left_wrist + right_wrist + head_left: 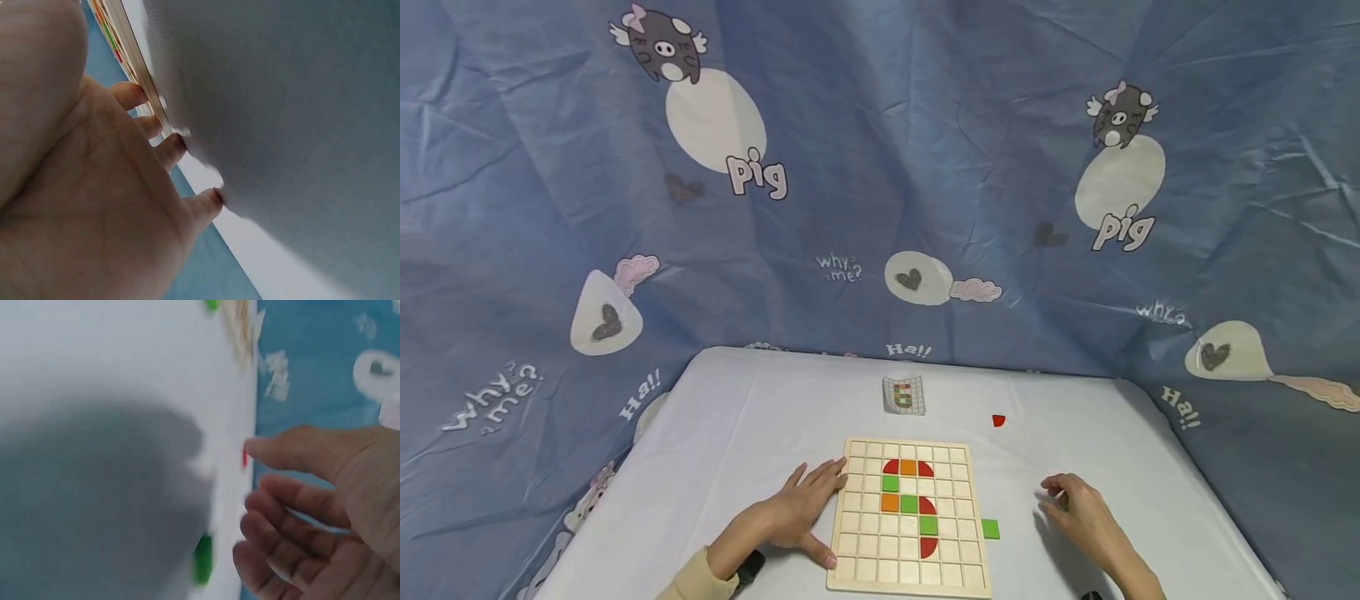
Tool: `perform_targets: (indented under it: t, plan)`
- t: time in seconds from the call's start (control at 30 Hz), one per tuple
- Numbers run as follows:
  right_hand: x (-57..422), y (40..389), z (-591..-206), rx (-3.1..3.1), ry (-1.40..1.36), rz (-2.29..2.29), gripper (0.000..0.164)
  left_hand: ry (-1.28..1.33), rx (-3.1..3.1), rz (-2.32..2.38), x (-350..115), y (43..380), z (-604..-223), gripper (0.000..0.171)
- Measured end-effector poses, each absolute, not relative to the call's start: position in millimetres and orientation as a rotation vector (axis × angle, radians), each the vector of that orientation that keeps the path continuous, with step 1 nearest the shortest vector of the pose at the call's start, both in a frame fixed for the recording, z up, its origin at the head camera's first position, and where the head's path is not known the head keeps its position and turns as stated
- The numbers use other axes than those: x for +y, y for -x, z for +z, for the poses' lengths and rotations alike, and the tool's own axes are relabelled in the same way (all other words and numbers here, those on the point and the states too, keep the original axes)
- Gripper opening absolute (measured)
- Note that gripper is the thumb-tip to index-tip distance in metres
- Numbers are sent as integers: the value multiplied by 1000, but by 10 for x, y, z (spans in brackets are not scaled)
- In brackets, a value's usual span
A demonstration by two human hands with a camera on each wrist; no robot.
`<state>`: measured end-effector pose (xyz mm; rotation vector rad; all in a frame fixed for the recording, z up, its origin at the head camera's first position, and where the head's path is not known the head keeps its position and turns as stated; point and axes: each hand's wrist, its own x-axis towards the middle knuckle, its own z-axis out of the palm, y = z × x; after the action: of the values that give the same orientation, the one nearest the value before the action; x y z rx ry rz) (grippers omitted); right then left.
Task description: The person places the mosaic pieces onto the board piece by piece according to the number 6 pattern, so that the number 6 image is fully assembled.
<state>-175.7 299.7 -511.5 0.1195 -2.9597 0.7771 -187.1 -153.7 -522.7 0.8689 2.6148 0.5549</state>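
Note:
A wooden grid board (866, 567) lies on the table with red, orange and green pieces set in an S-like figure. My left hand (799, 508) rests against its left edge, fingers spread and thumb near the lower corner. In the left wrist view, fingertips (139, 95) touch the side of the board. My right hand (1084, 515) hovers to the right of the board, fingers loosely bent and holding nothing. Below its fingers in the right wrist view is a green piece (203, 559) on the cloth, hidden behind the hand in the head view.
A green square (991, 529) lies beside the board's right edge. Farther back are a red quarter-round piece (998, 421) and a small printed card (904, 396) showing a similar coloured figure on a grid. A blue patterned curtain (850, 208) hangs behind the white table.

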Motion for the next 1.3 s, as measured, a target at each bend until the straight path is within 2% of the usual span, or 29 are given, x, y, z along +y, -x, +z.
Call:
perform_targets:
  t: [0.2,0.53,0.87,1.07,1.3]
  plan:
    - [3346,1715,-5263,-2971,73,746,38,-878,2619,561,-1547,1855,-5220,121]
    - [3423,1773,-5356,-2928,162,780,27,-892,2613,592,-1536,1842,-5238,120]
    - [3401,1802,-5351,-2929,200,803,28,-881,2624,560,-1544,1867,-5257,122]
    - [3246,1756,-5294,-2923,121,838,27,-898,2621,564,-1554,1862,-5255,122]
    - [2690,1687,-5139,-2828,-85,833,19,-890,2625,562,-1546,1869,-5263,121]
